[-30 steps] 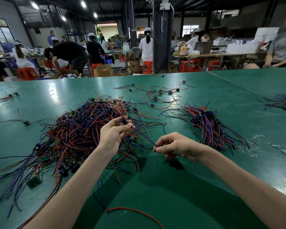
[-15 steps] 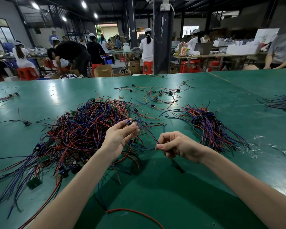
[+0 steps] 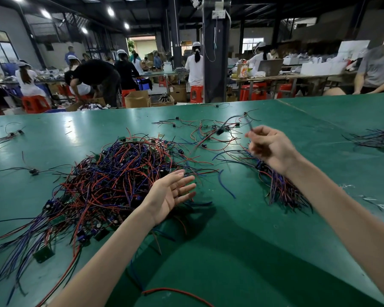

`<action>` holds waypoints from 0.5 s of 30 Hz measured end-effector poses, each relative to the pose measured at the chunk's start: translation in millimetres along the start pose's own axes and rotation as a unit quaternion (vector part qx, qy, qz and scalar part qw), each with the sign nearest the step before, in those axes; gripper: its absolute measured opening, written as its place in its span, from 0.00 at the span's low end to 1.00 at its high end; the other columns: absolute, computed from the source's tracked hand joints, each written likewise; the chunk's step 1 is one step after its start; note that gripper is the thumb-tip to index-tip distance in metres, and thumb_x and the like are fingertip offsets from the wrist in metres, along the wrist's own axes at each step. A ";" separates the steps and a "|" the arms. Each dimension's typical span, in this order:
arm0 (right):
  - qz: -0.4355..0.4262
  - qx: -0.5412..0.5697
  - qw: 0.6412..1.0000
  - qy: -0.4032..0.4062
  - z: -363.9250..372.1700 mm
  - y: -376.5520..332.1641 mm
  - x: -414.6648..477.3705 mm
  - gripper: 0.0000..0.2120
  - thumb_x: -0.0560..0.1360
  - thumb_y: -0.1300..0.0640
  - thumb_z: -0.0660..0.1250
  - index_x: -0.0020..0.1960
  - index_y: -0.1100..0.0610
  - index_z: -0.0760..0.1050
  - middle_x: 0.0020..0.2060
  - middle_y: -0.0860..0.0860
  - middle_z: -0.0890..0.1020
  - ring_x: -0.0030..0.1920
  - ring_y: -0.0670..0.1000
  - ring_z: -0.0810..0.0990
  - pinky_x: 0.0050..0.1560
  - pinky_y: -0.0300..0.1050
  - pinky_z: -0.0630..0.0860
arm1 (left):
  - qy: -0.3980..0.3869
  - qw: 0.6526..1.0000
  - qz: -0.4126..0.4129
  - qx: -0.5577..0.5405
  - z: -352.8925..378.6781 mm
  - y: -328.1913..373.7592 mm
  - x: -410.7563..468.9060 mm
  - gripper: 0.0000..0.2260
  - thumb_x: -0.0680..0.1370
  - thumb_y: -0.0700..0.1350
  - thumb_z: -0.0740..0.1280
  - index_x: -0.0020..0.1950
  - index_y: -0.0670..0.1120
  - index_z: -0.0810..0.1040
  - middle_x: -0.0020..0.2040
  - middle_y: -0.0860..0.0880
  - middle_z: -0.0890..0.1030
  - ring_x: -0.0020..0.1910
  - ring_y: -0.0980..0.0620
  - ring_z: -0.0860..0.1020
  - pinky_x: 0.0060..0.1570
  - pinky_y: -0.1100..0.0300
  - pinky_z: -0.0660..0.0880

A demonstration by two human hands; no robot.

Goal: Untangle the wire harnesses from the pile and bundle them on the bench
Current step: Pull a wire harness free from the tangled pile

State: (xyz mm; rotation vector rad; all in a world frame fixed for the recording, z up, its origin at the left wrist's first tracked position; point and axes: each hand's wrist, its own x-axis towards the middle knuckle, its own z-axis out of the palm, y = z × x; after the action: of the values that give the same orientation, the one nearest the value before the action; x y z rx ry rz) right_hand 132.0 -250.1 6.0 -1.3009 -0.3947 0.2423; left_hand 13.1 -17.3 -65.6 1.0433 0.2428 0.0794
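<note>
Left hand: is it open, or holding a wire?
Open. The left hand has straight, spread fingers, palm showing, at the edge of the wire pile; no wire is pinched.

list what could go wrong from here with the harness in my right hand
The wire harness held in the right hand is blurred and dangles over the loose harnesses; it could snag them or slip free. The right forearm hangs over the bundle and might drag it apart.

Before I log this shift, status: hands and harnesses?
Left hand open at the pile edge. Right hand pinching one harness, held above the bundle. Nothing blocking.
</note>
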 end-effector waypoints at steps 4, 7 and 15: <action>-0.005 0.022 0.997 0.080 -36.4 -16.5 11.6 0.03 0.76 0.64 0.62 0.46 0.59 0.74 0.35 0.51 0.76 0.29 0.47 0.74 0.26 0.36 0.71 | -0.011 1.000 -0.002 0.003 0.9 0.8 -0.5 0.14 0.81 0.39 0.59 0.65 0.40 0.71 0.56 0.38 0.81 0.46 0.45 0.82 0.40 0.54 0.82; 0.063 -0.016 0.990 0.122 -60.6 -7.3 5.9 0.03 0.77 0.65 0.61 0.46 0.61 0.73 0.34 0.53 0.74 0.29 0.47 0.72 0.23 0.35 0.69 | -0.017 1.000 -0.002 0.010 1.4 0.1 -0.8 0.14 0.80 0.38 0.59 0.65 0.39 0.72 0.54 0.39 0.81 0.44 0.46 0.82 0.40 0.54 0.82; 0.190 -0.212 0.950 0.127 -97.8 18.6 -21.2 0.04 0.75 0.67 0.65 0.47 0.68 0.75 0.27 0.55 0.74 0.25 0.48 0.69 0.18 0.34 0.65 | -0.024 0.999 0.003 0.043 1.0 -1.6 -0.5 0.11 0.80 0.38 0.59 0.60 0.39 0.75 0.50 0.41 0.82 0.42 0.48 0.82 0.40 0.54 0.81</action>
State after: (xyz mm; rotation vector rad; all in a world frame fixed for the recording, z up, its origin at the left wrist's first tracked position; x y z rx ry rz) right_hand 154.2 -340.2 -36.0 -1.8090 0.0340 0.3180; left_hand 12.8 -19.0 -66.4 1.1307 0.2016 0.0498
